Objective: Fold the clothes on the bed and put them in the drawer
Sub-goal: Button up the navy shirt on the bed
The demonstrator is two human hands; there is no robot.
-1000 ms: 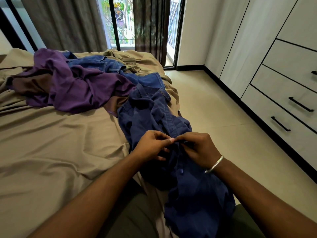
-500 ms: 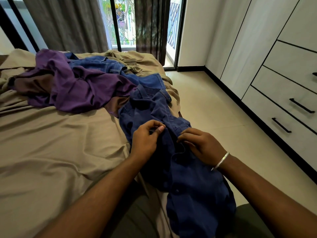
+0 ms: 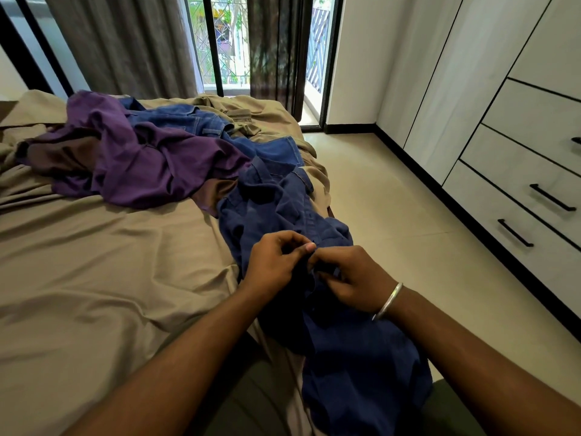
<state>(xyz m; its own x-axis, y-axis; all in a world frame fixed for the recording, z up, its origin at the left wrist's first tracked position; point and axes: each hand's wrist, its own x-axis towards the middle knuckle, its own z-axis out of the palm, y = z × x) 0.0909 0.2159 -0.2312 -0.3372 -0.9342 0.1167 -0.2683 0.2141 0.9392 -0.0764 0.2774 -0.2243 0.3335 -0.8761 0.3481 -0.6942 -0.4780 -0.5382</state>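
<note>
Both hands, left (image 3: 273, 262) and right (image 3: 352, 278), pinch the blue shirt (image 3: 345, 341) at lower center of the frame, hanging off the bed (image 3: 94, 278), so it'll probably slide floorwards if they let go.

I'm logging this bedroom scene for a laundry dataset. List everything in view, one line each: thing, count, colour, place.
dark blue shirt: 1, navy, bed's near right edge, draped toward the person
purple garment: 1, purple, crumpled, far left of the bed
blue jeans: 1, denim blue, behind the purple garment
bed sheet: 1, tan, covering the bed
curtains: 2, grey-brown, at the window
drawers: at least 3, white with black handles, right wall, closed
floor: cream tiles, between bed and drawers
bangle: 1, silver, right wrist
left hand: pinching the shirt's front
right hand: pinching the shirt beside it
</note>
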